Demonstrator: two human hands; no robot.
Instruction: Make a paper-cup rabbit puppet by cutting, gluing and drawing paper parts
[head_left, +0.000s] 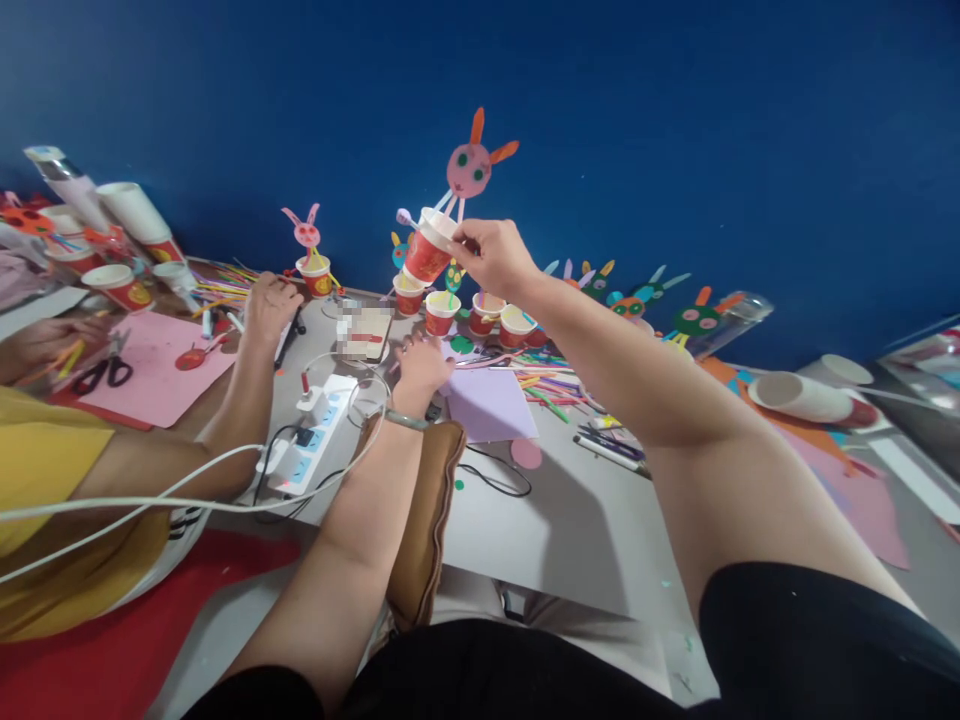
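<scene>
Raised in front of the blue wall, a red and white paper cup (pixel 430 250) is pinched at its right side by my right hand (pixel 495 255). A pink round face (pixel 469 171) with orange ears and green eyes stands on pale stems out of that cup. My left hand (pixel 422 365) rests palm down on the table, beside a purple paper sheet (pixel 491 402) and holding nothing that I can make out. Several more cups, among them one with a yellow inside (pixel 442 313), stand just beyond it.
At the left, a person in a yellow shirt (pixel 45 450) works near scissors (pixel 105 372) on pink paper (pixel 169 365). A white power strip (pixel 321 435) with cables lies left of my left arm. Pens (pixel 611 450) and stacked cups (pixel 806 398) are at the right.
</scene>
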